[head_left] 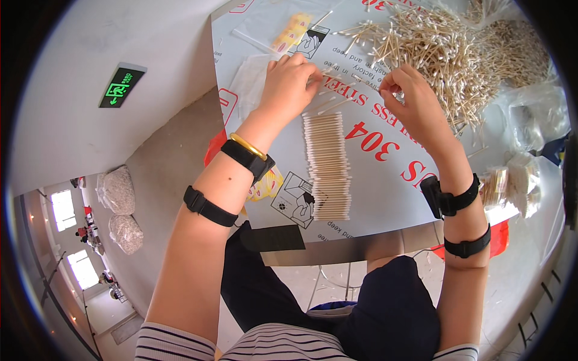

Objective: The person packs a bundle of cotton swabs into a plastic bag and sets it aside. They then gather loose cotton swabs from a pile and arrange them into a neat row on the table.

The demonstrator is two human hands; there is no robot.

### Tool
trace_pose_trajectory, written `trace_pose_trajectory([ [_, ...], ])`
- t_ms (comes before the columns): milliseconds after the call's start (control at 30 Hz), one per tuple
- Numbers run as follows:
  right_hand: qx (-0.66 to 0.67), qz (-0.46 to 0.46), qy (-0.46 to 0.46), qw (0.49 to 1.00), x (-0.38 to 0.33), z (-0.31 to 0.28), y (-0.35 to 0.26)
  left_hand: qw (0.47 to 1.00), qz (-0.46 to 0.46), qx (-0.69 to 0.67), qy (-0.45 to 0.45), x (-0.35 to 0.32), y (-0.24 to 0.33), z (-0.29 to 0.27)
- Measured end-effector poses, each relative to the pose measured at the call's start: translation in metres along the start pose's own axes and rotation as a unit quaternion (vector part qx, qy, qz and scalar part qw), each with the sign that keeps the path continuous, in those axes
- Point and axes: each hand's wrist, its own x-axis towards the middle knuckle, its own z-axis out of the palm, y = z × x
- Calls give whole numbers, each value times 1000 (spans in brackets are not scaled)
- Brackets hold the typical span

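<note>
My left hand [290,85] is closed, thumb and fingers drawn together above the far end of a row of cotton swabs [328,168]. Loose swabs lie by its fingertips, and what it grips is hidden. On the other side of the row, my right hand [410,99] pinches the end of a cotton swab [366,83] that points toward my left hand. The row runs toward me, its swabs side by side with white tips at both edges. A few stray swabs [334,105] lie askew at its far end.
A big heap of loose swabs [442,57] covers the far right of the table [379,198], with clear plastic bags [533,117] beside it. Bundled swabs [495,186] lie at the right edge. Yellow-printed packaging [292,33] and a clear bag [250,84] lie around my left hand.
</note>
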Motion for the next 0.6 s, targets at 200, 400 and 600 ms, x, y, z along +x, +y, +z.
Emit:
trace_pose_trajectory([
  [200,27,17,0,999,-8,-1,7,997,-71,-33,-28,11,4,-1],
  [400,83,45,-7,995,-9,-3,7,997,-62,8,-54,18,-3,1],
  [600,150,104,-18,983,-13,-4,9,988,-79,38,-128,29,12,-9],
])
